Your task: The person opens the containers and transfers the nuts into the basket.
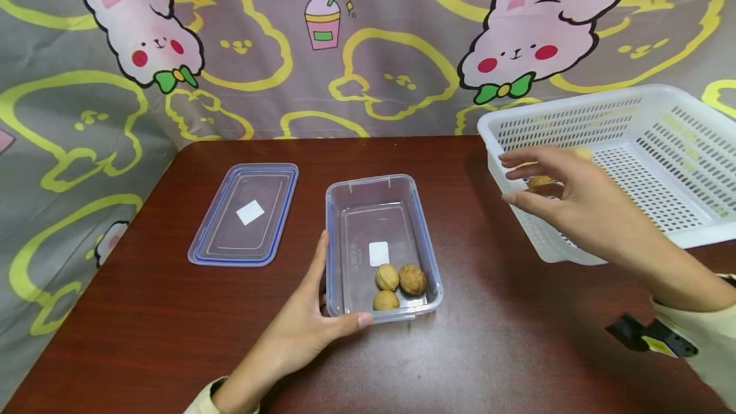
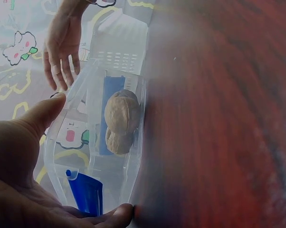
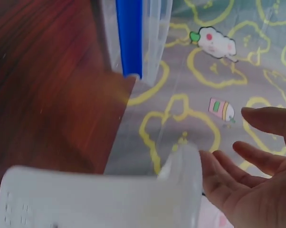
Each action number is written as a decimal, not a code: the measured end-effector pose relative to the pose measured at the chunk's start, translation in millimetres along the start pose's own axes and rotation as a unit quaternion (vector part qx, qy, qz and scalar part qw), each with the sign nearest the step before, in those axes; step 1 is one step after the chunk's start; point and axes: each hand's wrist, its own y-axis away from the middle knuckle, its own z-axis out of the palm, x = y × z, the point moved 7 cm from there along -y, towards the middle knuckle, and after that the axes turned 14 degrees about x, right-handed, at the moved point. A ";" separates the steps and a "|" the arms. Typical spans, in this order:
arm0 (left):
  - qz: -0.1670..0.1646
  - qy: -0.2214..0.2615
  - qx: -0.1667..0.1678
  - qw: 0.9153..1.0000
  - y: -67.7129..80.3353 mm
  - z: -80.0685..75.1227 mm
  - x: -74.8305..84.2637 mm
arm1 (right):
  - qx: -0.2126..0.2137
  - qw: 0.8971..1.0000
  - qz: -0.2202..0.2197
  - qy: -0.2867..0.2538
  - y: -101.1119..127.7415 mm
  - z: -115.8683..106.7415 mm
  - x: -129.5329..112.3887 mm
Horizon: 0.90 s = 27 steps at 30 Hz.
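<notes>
Head view: clear container (image 1: 402, 197) holds three walnuts (image 1: 398, 285).

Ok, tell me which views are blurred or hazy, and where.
Head view: sharp overall, with a soft sheen on the table. Left wrist view: the walnuts in the clear box are fairly sharp, while the tabletop is smeared and hazy. Right wrist view: the white basket is blurred, the right hand slightly soft.

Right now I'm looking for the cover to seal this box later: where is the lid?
In the head view, the lid lies flat on the table, left of the clear container that the left hand grips.
</notes>
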 end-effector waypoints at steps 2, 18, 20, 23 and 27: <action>-0.001 0.000 0.000 1.000 -0.1 0.1 -0.2 | -0.011 1.000 -0.003 -0.024 1.5 5.7 -5.6; -0.004 0.003 -0.001 1.000 -0.8 1.1 -1.2 | -0.123 0.976 -0.078 -0.163 11.6 62.1 -57.4; -0.002 0.008 -0.003 1.000 -1.0 1.5 -1.2 | -0.139 0.972 -0.090 -0.167 11.1 69.1 -61.2; -0.001 0.024 -0.011 1.000 -1.0 2.5 -1.2 | -0.157 0.967 -0.110 -0.165 9.9 78.7 -66.5; 0.000 0.034 -0.016 0.999 -1.0 2.9 -1.1 | -0.182 0.961 -0.133 -0.158 8.5 92.5 -73.1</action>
